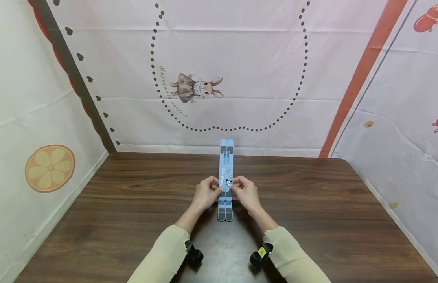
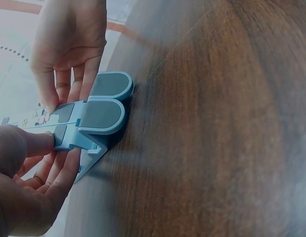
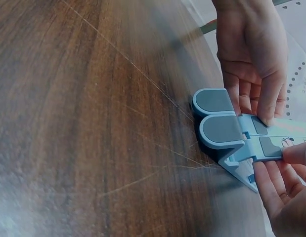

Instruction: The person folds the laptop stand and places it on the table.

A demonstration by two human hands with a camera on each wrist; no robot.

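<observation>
Pale printed cloth (image 1: 247,67) hangs behind and beside the brown wooden table (image 1: 311,212), where a blue stand (image 1: 223,177) sits in the middle. My left hand (image 1: 206,193) and right hand (image 1: 246,194) pinch its left and right sides, thumbs on top; some fingers are hidden beneath. Both wrist views cut off its far end.

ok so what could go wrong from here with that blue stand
The left hand and right hand pinch the blue stand close to its hinge, so a finger could get nipped if that joint folds. With a hand on each side, an uneven pull might twist it.
</observation>
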